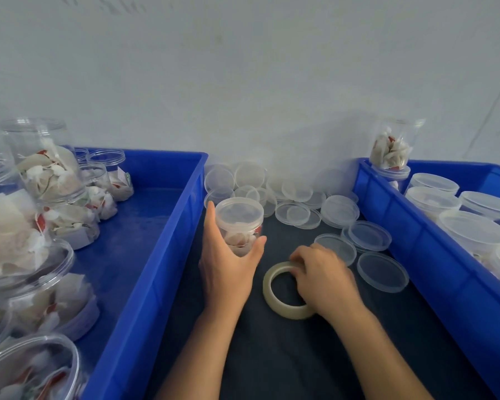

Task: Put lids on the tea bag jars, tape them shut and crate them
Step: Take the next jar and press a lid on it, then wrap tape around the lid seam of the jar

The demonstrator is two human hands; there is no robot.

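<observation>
A clear jar of tea bags (239, 223) with a lid on top stands upright on the dark table, between two blue crates. My left hand (225, 267) grips its lower half from the near side, thumb on the right and fingers on the left. A roll of clear tape (274, 295) lies flat just right of the jar. My right hand (324, 275) rests over the roll's right side, fingers curled on its far rim. Several loose clear lids (298, 213) are spread at the back of the table.
The left blue crate (145, 284) holds several lidless jars of tea bags (49, 168) along its left side. The right blue crate (410, 241) holds several lidded jars (474, 229), one stacked tall at its far corner (393, 148). A pale wall stands behind.
</observation>
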